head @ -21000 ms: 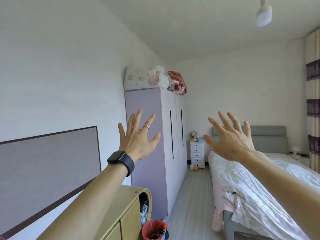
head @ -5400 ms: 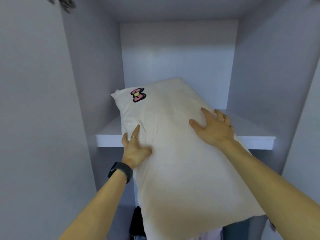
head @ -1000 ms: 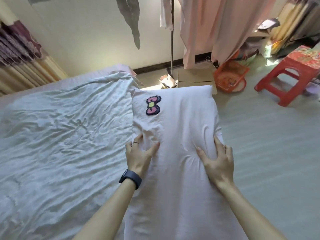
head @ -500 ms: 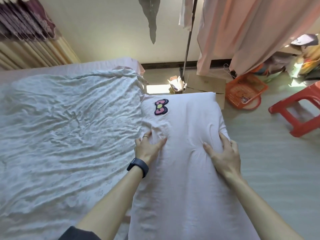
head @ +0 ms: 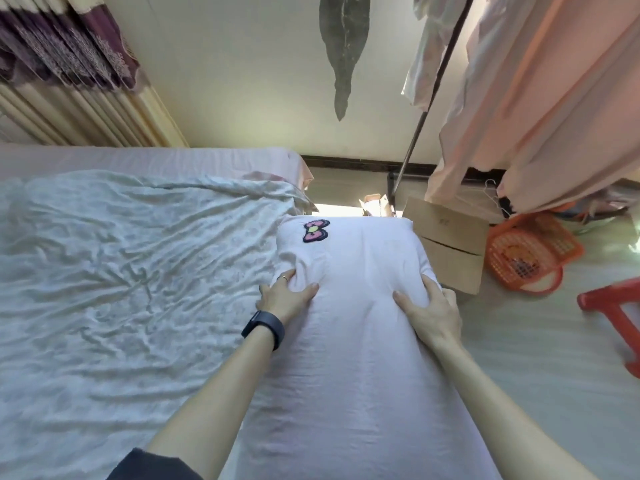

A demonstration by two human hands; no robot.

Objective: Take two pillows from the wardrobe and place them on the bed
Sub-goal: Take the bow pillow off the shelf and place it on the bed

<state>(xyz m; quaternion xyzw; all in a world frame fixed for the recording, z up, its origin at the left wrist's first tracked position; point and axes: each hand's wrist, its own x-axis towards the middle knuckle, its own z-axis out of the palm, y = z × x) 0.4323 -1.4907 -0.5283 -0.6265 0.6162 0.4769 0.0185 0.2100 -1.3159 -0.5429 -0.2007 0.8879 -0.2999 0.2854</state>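
Bed w/ crumpled white sheet [head: 121,289] is spread across the left half of frame. Long pale-pink fabric pillow [head: 360,358] is held centre to bottom, along the bed's right edge; whether it rests on the mattress can't be told. Brown cardboard box [head: 450,251] & orange plastic basket [head: 530,251] are seen right of centre. Pillow's left side is gripped by left hand [head: 285,299], fabric bunched under curled fingers; right side is clasped by right hand [head: 433,313], thumb on top. Pink bow patch [head: 316,231] is set near the pillow's far left corner.

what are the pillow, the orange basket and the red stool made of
The pillow: soft matte cloth cover, likely cotton; it creases and dents. The orange basket: moulded plastic by its even grid of holes. The red stool: probably plastic too, smooth and slightly shiny.
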